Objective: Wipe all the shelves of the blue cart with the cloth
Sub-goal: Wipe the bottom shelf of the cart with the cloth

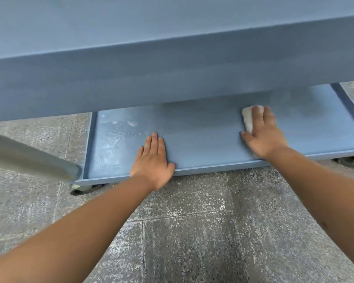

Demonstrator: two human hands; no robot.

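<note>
The blue cart's bottom shelf [202, 127] lies low over the floor, under a higher blue shelf [151, 58] that fills the top of the view. My right hand [264, 135] presses flat, with straight fingers, on a white cloth [248, 117] at the right part of the bottom shelf. My left hand [153, 160] rests flat on the same shelf near its front rim, fingers straight and together. Pale dusty smears [131, 122] mark the shelf's left part.
A grey cart handle bar [29, 158] crosses the left side, blurred. Caster wheels [84, 188] show under the front rim at both ends. Speckled grey floor tiles [192, 231] spread below and around the cart.
</note>
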